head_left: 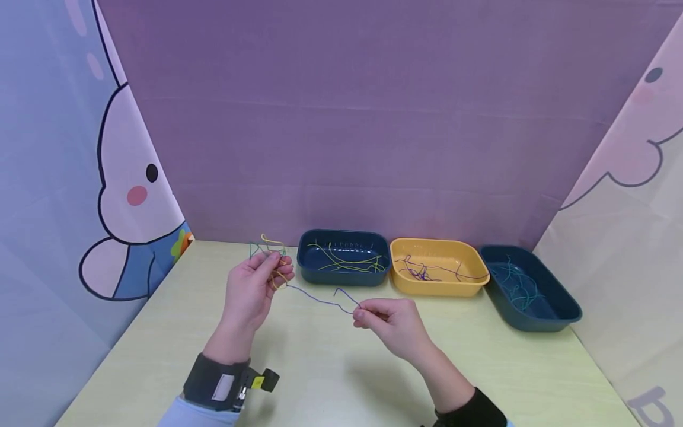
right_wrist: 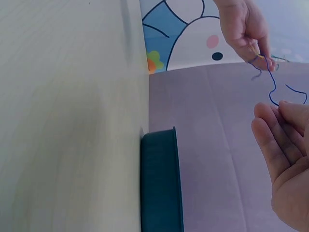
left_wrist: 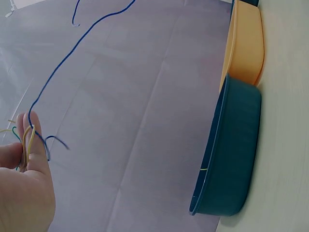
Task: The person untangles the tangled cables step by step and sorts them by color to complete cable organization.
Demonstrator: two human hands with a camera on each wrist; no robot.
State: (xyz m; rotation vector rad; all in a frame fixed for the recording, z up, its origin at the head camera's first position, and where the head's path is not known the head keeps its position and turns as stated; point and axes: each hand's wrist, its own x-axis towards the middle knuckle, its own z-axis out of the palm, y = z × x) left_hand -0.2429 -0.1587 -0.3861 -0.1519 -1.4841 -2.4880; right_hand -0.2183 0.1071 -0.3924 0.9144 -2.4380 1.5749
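Note:
My left hand (head_left: 255,287) is raised over the left part of the table, pinching a small tangle of yellow wire (head_left: 273,241) and green wire (head_left: 252,250) between thumb and fingers. A thin blue wire (head_left: 320,300) runs from that tangle to my right hand (head_left: 392,326), which pinches it between thumb and index finger. The blue wire's free end bends up beyond the right fingertips. In the left wrist view the other end of the blue wire (left_wrist: 63,60) passes the yellow loops and sticks out beside the fingers. Part of the tangle is hidden by the left fingers.
At the back of the table (head_left: 315,379) stand three trays in a row. A dark blue tray (head_left: 341,277) contains yellow wires, a yellow tray (head_left: 440,289) blue-purple wires, and another dark blue tray (head_left: 539,324), angled at the right, green wires. A purple backdrop (head_left: 373,148) rises behind them.

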